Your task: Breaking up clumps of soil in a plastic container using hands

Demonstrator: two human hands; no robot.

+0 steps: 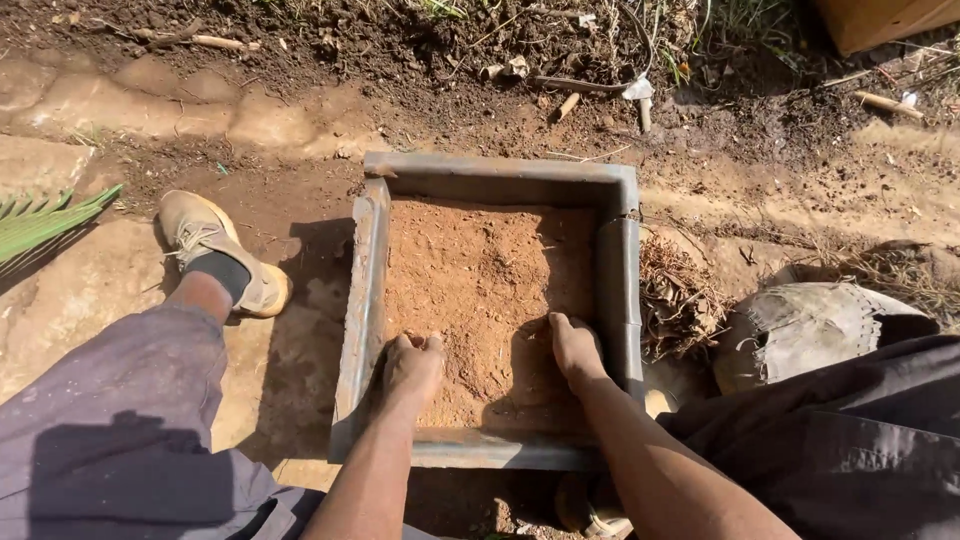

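A square grey metal frame mould [620, 290] lies on the ground, filled with reddish-brown sandy soil [485, 270]. Both my hands are inside it at the near end. My left hand [412, 365] is curled into a fist, knuckles pressed into the soil beside the left wall. My right hand [575, 345] lies palm down on the soil with fingers together, close to the right wall. Whether the left fist holds soil is hidden.
My left leg in grey trousers and a tan shoe [215, 250] stretches out left of the mould. A worn sack or bag [800, 330] and dry leaves [675, 300] lie to the right. Dark earth, twigs and a green palm frond [40, 220] surround the spot.
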